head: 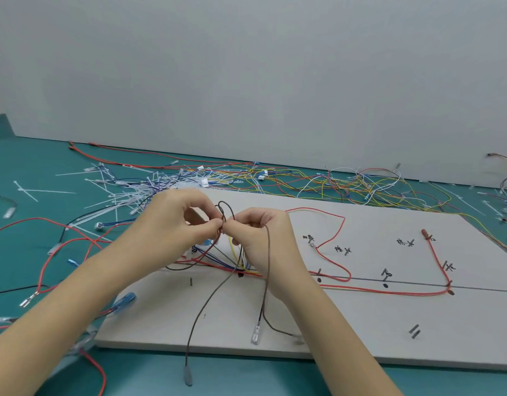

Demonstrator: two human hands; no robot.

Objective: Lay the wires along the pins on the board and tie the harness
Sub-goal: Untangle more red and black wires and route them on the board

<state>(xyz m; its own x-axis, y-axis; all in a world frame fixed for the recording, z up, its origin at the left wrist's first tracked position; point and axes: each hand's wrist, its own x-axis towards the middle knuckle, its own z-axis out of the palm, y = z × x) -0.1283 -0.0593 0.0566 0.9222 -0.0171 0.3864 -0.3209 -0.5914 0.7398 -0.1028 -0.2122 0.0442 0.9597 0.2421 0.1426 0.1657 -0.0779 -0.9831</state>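
Both hands, left [172,224] and right [263,232], pinching thin brown looped wire [268,267] together at frame centre; tails dangling toward lower frame, over grey pin board [360,324].

A pale grey board [360,332] lies flat on the teal surface, marked with a thin dark line, black dots, short dark pins and handwritten labels. A red wire [389,292] runs along that line, loops up near the middle and turns up at the right to a reddish terminal. A brown wire [268,270] is looped above the board where both hands pinch it; its strands hang down, 1 ending in a clear terminal on the board, another in a grey tip past the near edge. A bunch of blue, yellow, red and white wires [232,262] fans out under the hands onto the board
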